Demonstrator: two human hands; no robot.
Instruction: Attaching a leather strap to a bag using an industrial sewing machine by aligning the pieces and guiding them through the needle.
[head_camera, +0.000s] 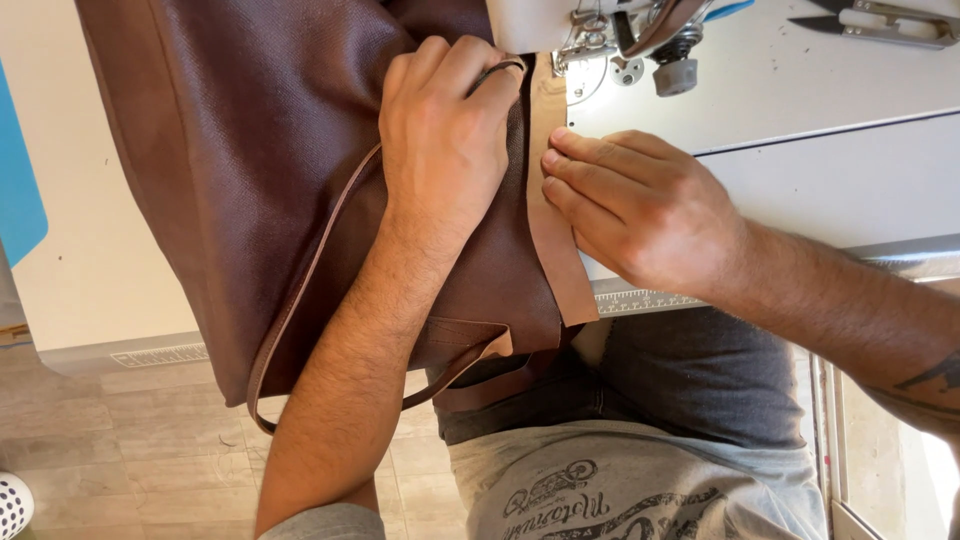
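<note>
Fingers of the left hand (440, 130) lie flat, gripping nothing, pinning a brown leather bag (250, 150) on the white worktop (800, 90), while the right hand (640, 210) presses its tan edge strip (556, 240) straight toward the sewing machine foot (600, 40).

This was a sewing workshop for leather goods; just beyond the fingertips of both hands stood the presser foot of an industrial sewing machine (625, 35) on a pale work table (800, 150); thread snips (880, 22) lay farther beyond the right fingers. A ruler strip (640, 298) ran along the table edge nearer the wrist; brown leather (250, 150) lay under the left fingers.
</note>
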